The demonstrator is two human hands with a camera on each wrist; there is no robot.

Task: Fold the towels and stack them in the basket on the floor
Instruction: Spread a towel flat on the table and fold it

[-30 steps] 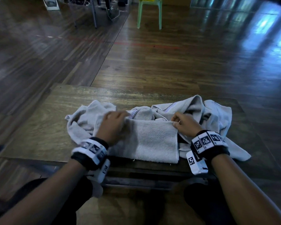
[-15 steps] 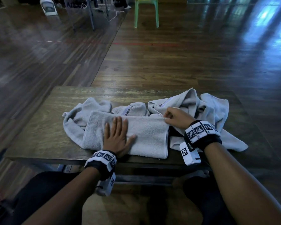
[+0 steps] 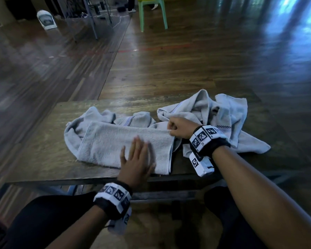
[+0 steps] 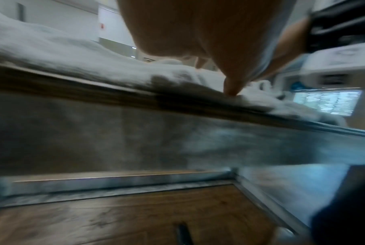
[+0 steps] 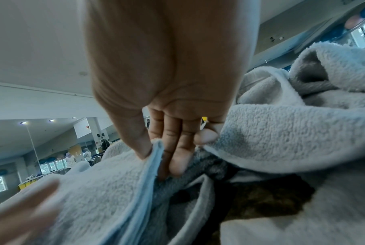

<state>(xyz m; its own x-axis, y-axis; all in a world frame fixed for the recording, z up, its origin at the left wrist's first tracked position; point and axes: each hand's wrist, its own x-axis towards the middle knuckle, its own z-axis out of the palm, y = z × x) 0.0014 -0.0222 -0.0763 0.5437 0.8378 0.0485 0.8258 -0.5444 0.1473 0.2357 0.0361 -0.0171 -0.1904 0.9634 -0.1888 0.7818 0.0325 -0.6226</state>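
A: From the head view we can't find the basket anywhere, and our left hand [image 3: 136,162] is smeared with blur. Its fingers look straight, lying flat on the folded towel [image 3: 118,146] near the worktop's [image 3: 43,155] front edge.

B: Yeah, and the left wrist view is mostly blur too, just a thumb tip touching terry. Our right hand [image 3: 180,127] is clearer: thumb and fingers pinch that towel's far right corner hem, knuckles curled.

A: Just right of that hand sits a crumpled towel pile [image 3: 221,115], another rumpled towel [image 3: 79,123] beyond our left hand. Dark wooden floor [image 3: 205,65] past the worktop, green chair [image 3: 152,13] far off.

B: Wristbands [image 3: 205,138] carry black-and-white square markers, no readable words.
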